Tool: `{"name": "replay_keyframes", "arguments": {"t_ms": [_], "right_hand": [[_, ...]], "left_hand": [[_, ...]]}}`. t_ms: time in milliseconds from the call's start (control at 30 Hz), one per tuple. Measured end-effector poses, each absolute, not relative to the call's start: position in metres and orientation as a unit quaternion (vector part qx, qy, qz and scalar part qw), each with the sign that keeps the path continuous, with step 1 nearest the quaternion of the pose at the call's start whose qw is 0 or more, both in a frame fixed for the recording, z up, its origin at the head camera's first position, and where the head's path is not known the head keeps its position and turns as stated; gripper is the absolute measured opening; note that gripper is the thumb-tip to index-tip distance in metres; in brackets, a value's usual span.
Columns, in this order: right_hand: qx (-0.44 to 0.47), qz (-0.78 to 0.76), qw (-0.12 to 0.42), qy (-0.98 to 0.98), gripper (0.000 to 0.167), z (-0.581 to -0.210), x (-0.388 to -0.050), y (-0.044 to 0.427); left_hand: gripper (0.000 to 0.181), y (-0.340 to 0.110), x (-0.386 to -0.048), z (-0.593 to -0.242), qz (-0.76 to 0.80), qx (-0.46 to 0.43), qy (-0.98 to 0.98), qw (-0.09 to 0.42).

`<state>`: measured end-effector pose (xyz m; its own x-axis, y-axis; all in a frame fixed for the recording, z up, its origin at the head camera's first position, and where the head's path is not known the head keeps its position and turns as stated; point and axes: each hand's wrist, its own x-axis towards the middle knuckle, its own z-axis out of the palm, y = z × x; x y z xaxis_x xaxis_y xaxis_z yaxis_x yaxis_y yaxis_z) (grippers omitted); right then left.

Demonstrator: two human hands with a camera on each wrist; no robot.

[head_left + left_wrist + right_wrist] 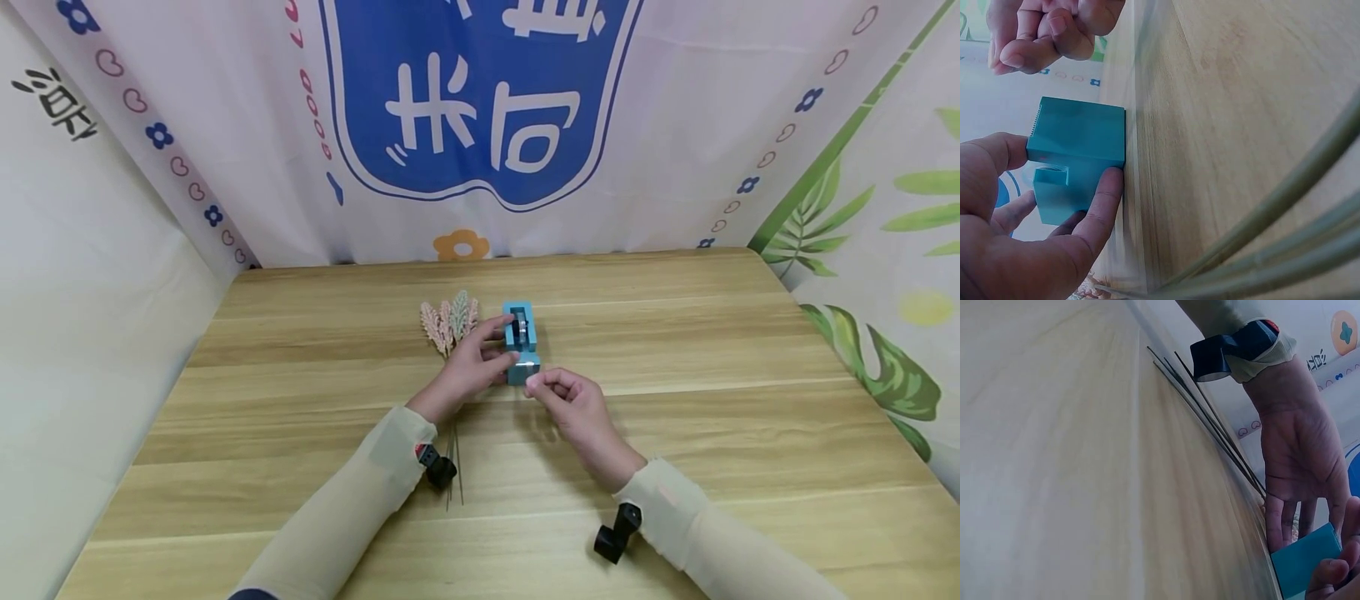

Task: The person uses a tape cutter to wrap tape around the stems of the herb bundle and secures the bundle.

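The left hand grips the blue dispenser and should hold it steady; the right hand, seemingly pinching its tape, should pull evenly.

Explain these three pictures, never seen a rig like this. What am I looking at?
No robot here: a person works with two bare hands, wearing cameras. The wide picture comes from the head, looking forward and down. The other two come from small black cameras on the wrists, so their views look tilted.

On the wooden table lie pink and green flower sprigs, their thin stems running below the left wrist. Beside them is a teal tape dispenser, gripped by the left hand. The right hand has its fingers curled at the dispenser's near end; whether they pinch any tape is too small to tell.
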<state>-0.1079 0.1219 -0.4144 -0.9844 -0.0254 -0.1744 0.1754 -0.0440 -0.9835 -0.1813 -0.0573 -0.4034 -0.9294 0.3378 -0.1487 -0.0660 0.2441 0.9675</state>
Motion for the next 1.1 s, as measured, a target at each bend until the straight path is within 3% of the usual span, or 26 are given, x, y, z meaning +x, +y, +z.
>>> {"name": "replay_keyframes", "arguments": {"t_ms": [367, 600, 1100], "right_hand": [[0.061, -0.715, 0.092, 0.691, 0.018, -0.414, -0.098, 0.124], [0.061, -0.718, 0.102, 0.686, 0.009, -0.415, -0.093, 0.124], [0.047, -0.734, 0.092, 0.672, 0.008, -0.416, -0.084, 0.124]], "left_hand": [[0.062, -0.057, -0.181, -0.403, 0.609, 0.086, 0.771, 0.166], [0.062, -0.057, -0.182, -0.406, 0.618, 0.085, 0.763, 0.167], [0.062, -0.056, -0.182, -0.404, 0.613, 0.076, 0.768, 0.169]]}}
